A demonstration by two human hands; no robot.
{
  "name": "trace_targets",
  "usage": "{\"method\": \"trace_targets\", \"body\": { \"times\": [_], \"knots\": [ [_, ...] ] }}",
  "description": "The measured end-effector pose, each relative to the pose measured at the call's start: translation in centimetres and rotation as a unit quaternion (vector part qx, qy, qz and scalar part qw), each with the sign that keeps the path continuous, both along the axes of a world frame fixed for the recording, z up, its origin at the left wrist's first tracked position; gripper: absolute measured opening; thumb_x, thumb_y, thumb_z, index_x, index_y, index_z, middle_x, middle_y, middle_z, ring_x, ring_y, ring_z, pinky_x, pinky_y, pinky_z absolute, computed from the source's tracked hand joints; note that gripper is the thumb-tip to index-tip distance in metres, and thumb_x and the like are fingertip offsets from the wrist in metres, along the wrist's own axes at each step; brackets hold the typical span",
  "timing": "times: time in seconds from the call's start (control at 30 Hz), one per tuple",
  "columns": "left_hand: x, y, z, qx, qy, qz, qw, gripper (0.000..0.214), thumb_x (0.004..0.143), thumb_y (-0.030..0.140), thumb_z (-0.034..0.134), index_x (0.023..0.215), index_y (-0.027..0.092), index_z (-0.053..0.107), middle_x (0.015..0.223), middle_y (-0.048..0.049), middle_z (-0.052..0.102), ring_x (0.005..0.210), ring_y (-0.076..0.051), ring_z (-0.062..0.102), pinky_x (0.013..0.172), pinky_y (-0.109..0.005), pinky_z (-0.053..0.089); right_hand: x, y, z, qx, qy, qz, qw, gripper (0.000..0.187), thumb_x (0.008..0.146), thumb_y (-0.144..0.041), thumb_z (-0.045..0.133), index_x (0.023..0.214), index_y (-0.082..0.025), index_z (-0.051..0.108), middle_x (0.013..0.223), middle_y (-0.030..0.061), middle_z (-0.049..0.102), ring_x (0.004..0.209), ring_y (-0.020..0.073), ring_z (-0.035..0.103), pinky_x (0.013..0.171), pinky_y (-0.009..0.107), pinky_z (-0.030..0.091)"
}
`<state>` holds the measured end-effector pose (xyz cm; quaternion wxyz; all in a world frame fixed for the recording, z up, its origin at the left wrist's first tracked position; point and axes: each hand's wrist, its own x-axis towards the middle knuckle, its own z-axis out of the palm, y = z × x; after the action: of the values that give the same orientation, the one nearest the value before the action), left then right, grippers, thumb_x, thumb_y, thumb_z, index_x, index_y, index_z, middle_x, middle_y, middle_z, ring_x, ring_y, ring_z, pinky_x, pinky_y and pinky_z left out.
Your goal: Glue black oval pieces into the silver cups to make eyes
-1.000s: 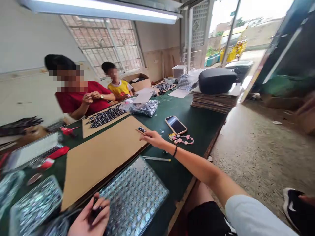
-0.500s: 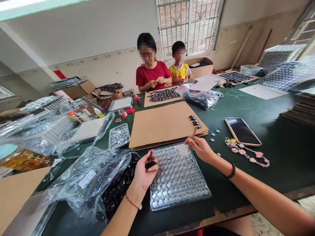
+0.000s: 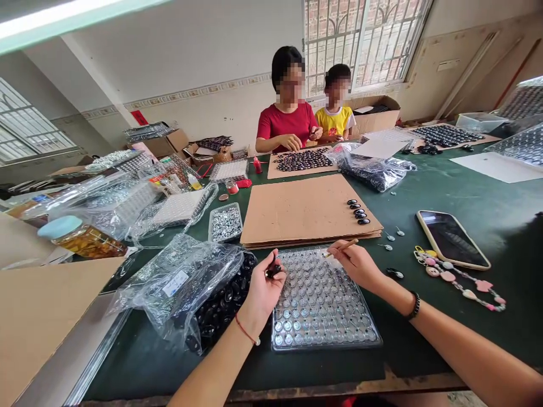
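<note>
My left hand (image 3: 263, 285) is closed on glossy black oval pieces (image 3: 274, 270), held above the left edge of a clear plastic tray (image 3: 326, 342). Rows of small round silvery discs fill the tray. Over its far right corner, my right hand (image 3: 358, 264) pinches a thin wooden stick (image 3: 348, 245), tilted low with its tip towards the tray's far edge. Left of my left hand, a clear plastic bag (image 3: 169, 282) lies open with many black ovals (image 3: 220, 308) spilling out. Beyond the tray is a cardboard stack (image 3: 297, 209) with several black ovals (image 3: 358, 213) in a column at its right side.
A phone (image 3: 452, 237) and a beaded strap (image 3: 449, 277) lie at the right. A small box of silvery discs (image 3: 224, 223) stands left of the cardboard. Across the green table, a person in red (image 3: 286, 127) handles black pieces beside a person in yellow (image 3: 335, 121).
The view has swung left, so everything sits further right. The stick in my right hand has tipped from upright to nearly level. The person in red has lowered one hand to the black pieces.
</note>
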<state>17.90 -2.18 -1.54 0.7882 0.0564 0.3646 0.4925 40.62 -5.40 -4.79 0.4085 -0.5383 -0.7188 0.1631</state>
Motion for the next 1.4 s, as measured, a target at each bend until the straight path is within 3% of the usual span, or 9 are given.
{"method": "trace_targets", "body": {
  "times": [0.1, 0.27, 0.4, 0.5, 0.63, 0.77, 0.9, 1.17, 1.4],
  "knots": [
    [0.0, -0.2, 0.3, 0.011, 0.015, 0.012, 1.000, 0.009, 0.074, 0.011, 0.057, 0.082, 0.011, 0.059, 0.060, -0.0007, 0.048, 0.055, -0.007, 0.050, 0.038, -0.013, 0.033, -0.3, -0.6, 0.6, 0.019, 0.019, 0.003, 1.000, 0.030, 0.093, -0.031, 0.032, 0.082, -0.016, 0.055, 0.079, 0.0055, 0.056, 0.070, 0.0175, 0.052, 0.063, 0.027, 0.039],
    [0.3, -0.8, 0.4, 0.101, 0.090, -0.119, 0.984, 0.016, 0.071, 0.023, 0.064, 0.081, 0.011, 0.060, 0.056, 0.0022, 0.046, 0.047, -0.003, 0.042, 0.034, -0.011, 0.023, -1.1, -1.6, 1.3, 0.046, 0.037, 0.037, 0.998, 0.024, 0.093, -0.028, 0.032, 0.090, -0.017, 0.053, 0.081, 0.0060, 0.054, 0.073, 0.0181, 0.053, 0.065, 0.028, 0.041],
    [0.7, -1.1, -0.1, 0.226, 0.273, -0.171, 0.919, 0.028, 0.066, 0.038, 0.066, 0.073, 0.012, 0.059, 0.050, 0.0035, 0.046, 0.041, -0.003, 0.036, 0.034, -0.013, 0.018, -1.8, -2.4, 1.6, 0.068, 0.016, 0.080, 0.994, 0.021, 0.094, -0.026, 0.032, 0.095, -0.018, 0.052, 0.084, 0.0070, 0.054, 0.075, 0.0181, 0.053, 0.065, 0.028, 0.042],
    [0.8, -1.1, -0.3, 0.247, 0.359, -0.179, 0.882, 0.033, 0.067, 0.045, 0.062, 0.066, 0.012, 0.057, 0.045, 0.0051, 0.042, 0.040, -0.003, 0.035, 0.037, -0.015, 0.021, -2.4, -3.1, 1.9, 0.077, -0.014, 0.102, 0.992, 0.021, 0.094, -0.023, 0.031, 0.097, -0.018, 0.051, 0.082, 0.0064, 0.053, 0.071, 0.0172, 0.052, 0.062, 0.027, 0.042],
    [0.6, -0.8, -0.4, 0.264, 0.416, -0.191, 0.849, 0.035, 0.068, 0.048, 0.059, 0.067, 0.013, 0.056, 0.041, 0.0060, 0.041, 0.039, -0.005, 0.034, 0.039, -0.018, 0.024, -3.1, -3.9, 2.2, 0.079, -0.043, 0.143, 0.986, 0.023, 0.094, -0.022, 0.027, 0.097, -0.017, 0.049, 0.082, 0.0067, 0.052, 0.068, 0.0164, 0.052, 0.060, 0.026, 0.042],
    [0.3, -0.8, 0.0, 0.300, 0.428, -0.312, 0.794, 0.038, 0.066, 0.050, 0.060, 0.072, 0.012, 0.059, 0.041, 0.0050, 0.044, 0.038, -0.006, 0.035, 0.040, -0.019, 0.023, -3.4, -4.2, 2.0, 0.099, -0.069, 0.174, 0.977, 0.025, 0.095, -0.021, 0.024, 0.099, -0.016, 0.049, 0.084, 0.0079, 0.053, 0.073, 0.0168, 0.054, 0.063, 0.027, 0.043],
    [0.2, -1.0, 0.4, 0.298, 0.423, -0.383, 0.765, 0.043, 0.064, 0.053, 0.060, 0.076, 0.011, 0.060, 0.042, 0.0054, 0.044, 0.039, -0.007, 0.036, 0.041, -0.019, 0.024, -3.4, -4.3, 1.7, 0.121, -0.087, 0.178, 0.973, 0.025, 0.095, -0.021, 0.024, 0.099, -0.016, 0.049, 0.084, 0.0084, 0.054, 0.074, 0.0170, 0.054, 0.063, 0.027, 0.043],
    [0.6, -1.6, 0.5, 0.370, 0.527, -0.373, 0.668, 0.044, 0.071, 0.054, 0.049, 0.068, 0.013, 0.064, 0.041, 0.0027, 0.046, 0.039, -0.010, 0.038, 0.043, -0.021, 0.028, -3.9, -4.3, 2.0, 0.150, -0.165, 0.160, 0.962, 0.023, 0.094, -0.021, 0.031, 0.096, -0.017, 0.053, 0.078, 0.0074, 0.055, 0.065, 0.0174, 0.053, 0.058, 0.028, 0.040],
    [0.5, -1.7, -0.2, 0.420, 0.545, -0.318, 0.652, 0.045, 0.076, 0.053, 0.042, 0.073, 0.014, 0.064, 0.045, 0.0021, 0.050, 0.046, -0.013, 0.048, 0.050, -0.022, 0.034, -4.0, -4.3, 1.9, 0.135, -0.144, 0.171, 0.965, 0.022, 0.095, -0.022, 0.031, 0.097, -0.016, 0.052, 0.079, 0.0074, 0.055, 0.069, 0.0180, 0.054, 0.061, 0.028, 0.041]
  ]
}}
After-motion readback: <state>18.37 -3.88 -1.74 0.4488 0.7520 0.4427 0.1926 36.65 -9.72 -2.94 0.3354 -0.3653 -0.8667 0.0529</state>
